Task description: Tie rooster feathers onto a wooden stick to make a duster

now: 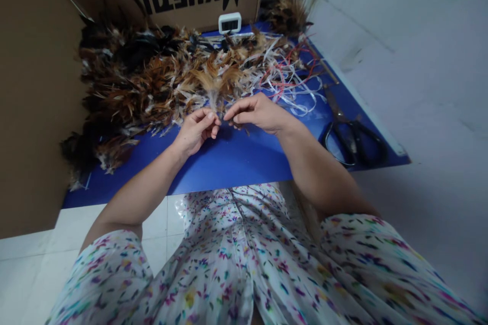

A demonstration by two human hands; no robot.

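Over the front of the blue tabletop (229,162), my left hand (198,129) is closed in a pinch on the pale, fluffy base of a brown feather (213,81). Its tip points away from me and blends into the heap of brown, black and whitish feathers (152,78) behind. My right hand (257,113) is beside it, thumb and fingers pressed together close to the feather's lower end. Whatever the right fingertips hold is too small to make out. White and red ribbon strands (285,76) lie tangled just beyond the right hand.
Black-handled scissors (353,137) lie at the table's right. A small white digital timer (230,23) stands at the back, before a large cardboard box (183,0). More cardboard (34,101) walls the left side. Another feather bunch (287,12) sits at the far right corner.
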